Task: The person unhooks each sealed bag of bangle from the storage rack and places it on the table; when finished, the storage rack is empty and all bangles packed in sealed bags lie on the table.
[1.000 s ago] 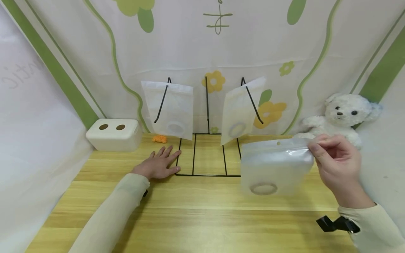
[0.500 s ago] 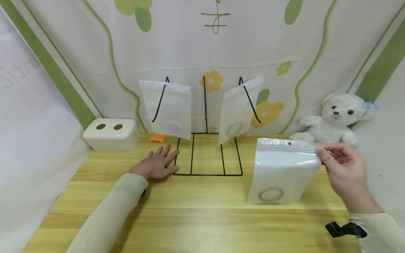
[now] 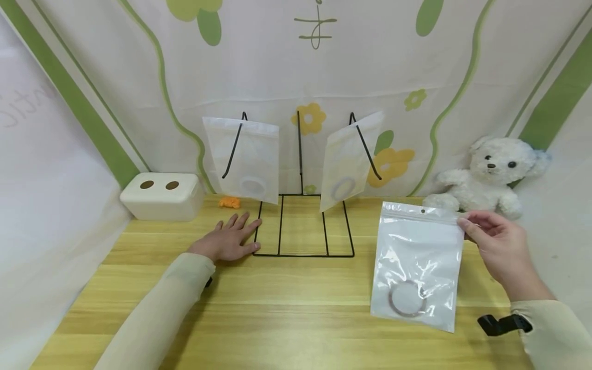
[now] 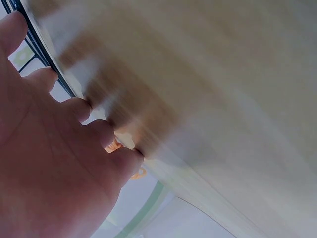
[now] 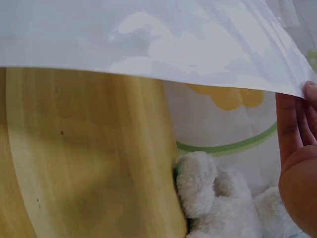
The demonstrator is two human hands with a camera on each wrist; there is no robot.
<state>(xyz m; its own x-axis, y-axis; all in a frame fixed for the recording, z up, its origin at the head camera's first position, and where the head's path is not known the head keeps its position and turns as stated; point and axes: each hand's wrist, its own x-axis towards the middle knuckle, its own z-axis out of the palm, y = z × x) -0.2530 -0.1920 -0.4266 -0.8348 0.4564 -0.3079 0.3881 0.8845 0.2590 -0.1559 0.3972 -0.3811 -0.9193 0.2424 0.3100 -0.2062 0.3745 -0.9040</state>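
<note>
A clear-fronted white zip bag (image 3: 418, 246) with a thin brownish ring (image 3: 390, 298) inside is pinched at its upper right edge by my right hand (image 3: 501, 249). The bag faces me, its round hang hole at the top. In the right wrist view the bag (image 5: 148, 44) spans the top. My left hand (image 3: 226, 241) lies on the wooden table, fingers spread, its thumb and forefinger at the left base wire of a black wire rack (image 3: 299, 144). Two similar bags hang from the rack's arms, a left one (image 3: 261, 159) and a right one (image 3: 339, 159), each showing a ring.
A white box (image 3: 162, 203) with two round holes stands at the back left. Near it lies a small orange object (image 3: 229, 202). A white teddy bear (image 3: 492, 177) sits at the back right. A flower-patterned cloth (image 3: 259, 61) covers the wall behind.
My right hand moved a little right with the bag, then slightly back left. The bag swung from tilted to facing me, its lower end coming down and nearer. My left hand stayed in place.
</note>
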